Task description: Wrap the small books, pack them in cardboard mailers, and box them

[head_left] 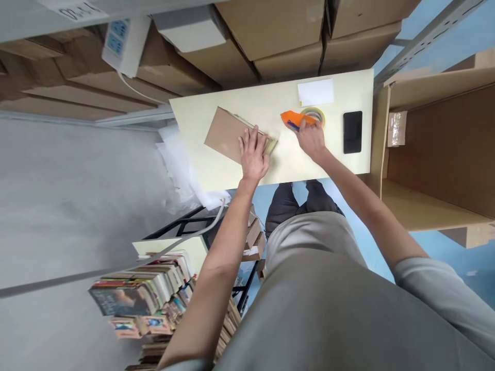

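A flat brown cardboard parcel (226, 133) lies on the pale table (278, 170). My left hand (253, 152) rests flat on the parcel's near end, fingers spread. My right hand (311, 139) is closed on the handle of an orange tape dispenser (296, 119), which sits on the table just right of the parcel with its roll of tape (315, 114) behind my fingers.
A black phone (352, 132) and a white card (315, 93) lie on the table's right part. A big open cardboard box (436, 149) stands to the right. Stacked cartons (270, 31) and a power strip (124, 44) sit behind. Stacked books (147, 299) lie lower left.
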Motion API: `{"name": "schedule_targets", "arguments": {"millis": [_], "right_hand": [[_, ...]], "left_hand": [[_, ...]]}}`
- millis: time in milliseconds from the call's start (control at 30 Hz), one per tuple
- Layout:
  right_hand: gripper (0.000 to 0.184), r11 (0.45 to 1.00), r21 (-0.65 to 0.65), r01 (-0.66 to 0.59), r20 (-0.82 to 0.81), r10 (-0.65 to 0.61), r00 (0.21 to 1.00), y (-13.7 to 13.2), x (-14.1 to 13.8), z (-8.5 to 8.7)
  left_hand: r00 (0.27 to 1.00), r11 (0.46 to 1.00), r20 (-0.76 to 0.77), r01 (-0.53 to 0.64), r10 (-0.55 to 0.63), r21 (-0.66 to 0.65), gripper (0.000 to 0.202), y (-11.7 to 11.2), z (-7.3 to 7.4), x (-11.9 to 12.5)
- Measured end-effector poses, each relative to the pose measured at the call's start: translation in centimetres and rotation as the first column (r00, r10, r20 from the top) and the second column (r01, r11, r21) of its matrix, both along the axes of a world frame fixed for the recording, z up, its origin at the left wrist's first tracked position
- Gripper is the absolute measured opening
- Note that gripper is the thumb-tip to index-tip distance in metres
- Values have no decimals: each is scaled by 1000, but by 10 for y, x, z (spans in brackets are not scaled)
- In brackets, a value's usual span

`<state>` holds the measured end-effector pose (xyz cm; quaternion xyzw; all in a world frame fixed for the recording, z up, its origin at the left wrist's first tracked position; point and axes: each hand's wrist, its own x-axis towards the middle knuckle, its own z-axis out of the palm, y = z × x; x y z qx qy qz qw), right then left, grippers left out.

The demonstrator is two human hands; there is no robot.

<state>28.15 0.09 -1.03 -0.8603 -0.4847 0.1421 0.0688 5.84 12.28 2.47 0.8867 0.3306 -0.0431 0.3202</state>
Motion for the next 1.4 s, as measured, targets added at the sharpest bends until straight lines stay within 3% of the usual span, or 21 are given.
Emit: {"name": "schedule_targets", "arguments": {"millis": [100,200,367,500,567,667,767,1000,1067,1167,1267,1333,1400], "right_hand": [[66,983,-177,43,-12,-46,999,-27,-8,9],[49,969,-233,81,-72,-100,992,-36,-15,14],[48,975,-92,202,-94,-210,973,-43,-25,21],[54,969,29,247,-152,-240,959,-49,-52,32],[56,966,24,258,-298,-239,924,-41,-71,32],[60,944,-51,326,-544,-300,784,-17,-96,21],[64,913,-87,400,-647,-357,674,8,-108,8],[66,896,-26,443,-661,-348,665,24,-111,-7],[63,877,1,480,-697,-344,629,24,-109,-9],[51,788,18,616,-785,-370,497,24,-106,-10],[33,535,-123,836,-848,-494,192,23,-107,-7],[21,396,-245,885,-848,-531,3,23,-113,-3],[19,373,-306,876,-846,-528,-71,25,-119,3]], "left_hand": [[1000,999,9,14,-13,-30,76,1,6,2],[1000,998,17,19,-18,-58,77,2,12,2],[998,994,22,56,-55,-89,81,6,23,0],[996,993,44,87,-84,-78,82,10,27,-4],[993,991,53,109,-105,-80,82,12,26,-8],[988,984,56,151,-146,-98,81,15,21,-14],[981,977,69,185,-179,-107,79,18,16,-18],[970,964,115,231,-216,-131,83,20,5,-20],[966,961,129,239,-222,-140,85,19,4,-20],[962,955,143,253,-232,-152,82,20,7,-21],[971,972,151,204,-185,-120,77,37,15,-17],[987,996,152,61,-51,-63,77,63,18,-11],[982,990,123,-138,141,-34,80,95,18,-1]]}}
